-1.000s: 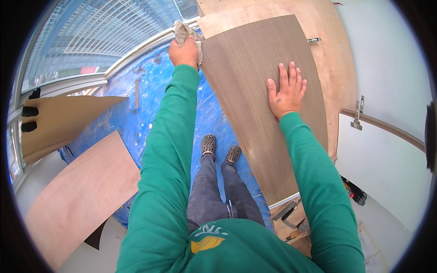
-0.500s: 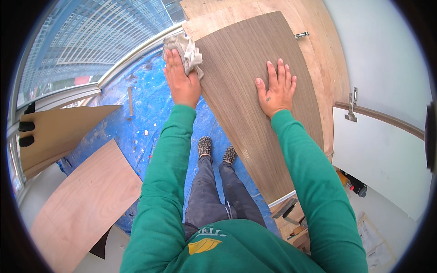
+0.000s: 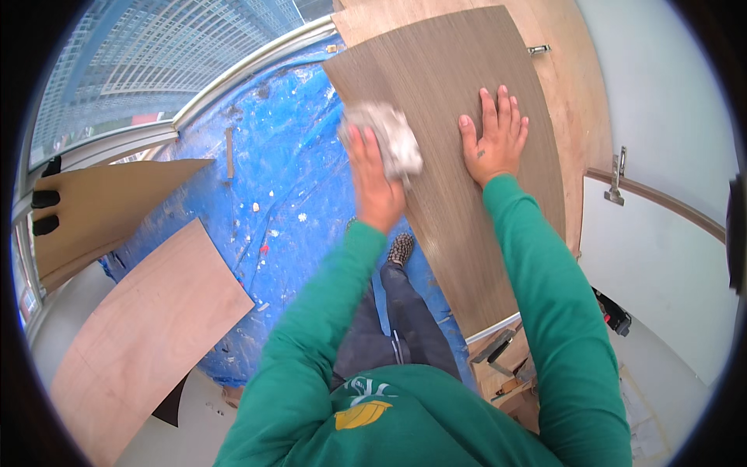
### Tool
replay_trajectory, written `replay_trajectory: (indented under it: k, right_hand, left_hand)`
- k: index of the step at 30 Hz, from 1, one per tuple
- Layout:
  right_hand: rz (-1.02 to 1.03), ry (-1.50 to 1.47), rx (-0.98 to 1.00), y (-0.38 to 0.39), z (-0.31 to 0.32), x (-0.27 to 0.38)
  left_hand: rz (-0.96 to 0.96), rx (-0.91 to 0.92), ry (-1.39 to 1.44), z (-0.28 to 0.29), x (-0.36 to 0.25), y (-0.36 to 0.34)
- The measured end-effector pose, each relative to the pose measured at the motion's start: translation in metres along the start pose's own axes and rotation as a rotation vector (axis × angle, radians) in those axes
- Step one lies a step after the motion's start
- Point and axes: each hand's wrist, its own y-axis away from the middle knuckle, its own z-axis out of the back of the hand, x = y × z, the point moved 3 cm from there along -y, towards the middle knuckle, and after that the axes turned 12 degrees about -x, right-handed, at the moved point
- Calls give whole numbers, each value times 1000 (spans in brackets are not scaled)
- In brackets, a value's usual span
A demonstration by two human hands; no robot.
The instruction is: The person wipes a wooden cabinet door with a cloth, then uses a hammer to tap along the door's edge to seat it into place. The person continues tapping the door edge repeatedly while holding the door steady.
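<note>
A brown wood-grain panel (image 3: 459, 226) lies before me on a pale plywood surface. Under my left hand (image 3: 375, 175) is a crumpled whitish rag (image 3: 395, 140), pressed at the panel's left edge; hand and rag are smeared by motion. The fingers reach over part of the cloth. My right hand (image 3: 496, 140) rests flat on the panel's right half, fingers spread, holding nothing.
Blue plastic sheeting (image 3: 288, 179) covers the floor, with scraps on it. A loose plywood piece (image 3: 156, 335) and a brown board (image 3: 109, 210) are at left. Hinges (image 3: 538, 49) show on the right. A white hinged door (image 3: 654, 265) stands at right, a window (image 3: 171, 62) far left.
My left hand and the rag have moved right and nearer to me, along the panel's left edge. The right hand stays flat on the panel. The whole view has shifted slightly.
</note>
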Motion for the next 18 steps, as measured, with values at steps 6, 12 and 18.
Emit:
replay_trajectory:
  k: [6, 12, 18]
  right_hand:
    - [19, -27, -52, 2, -1, 0]
    - [15, -52, -74, 2, -6, -1]
    - [23, -57, -75, 3, -5, -2]
  left_hand:
    - [-107, -59, -177, -4, 60, -122]
    - [-272, 290, -275, 13, 5, 20]
    - [-570, 595, -144, 47, -69, 195]
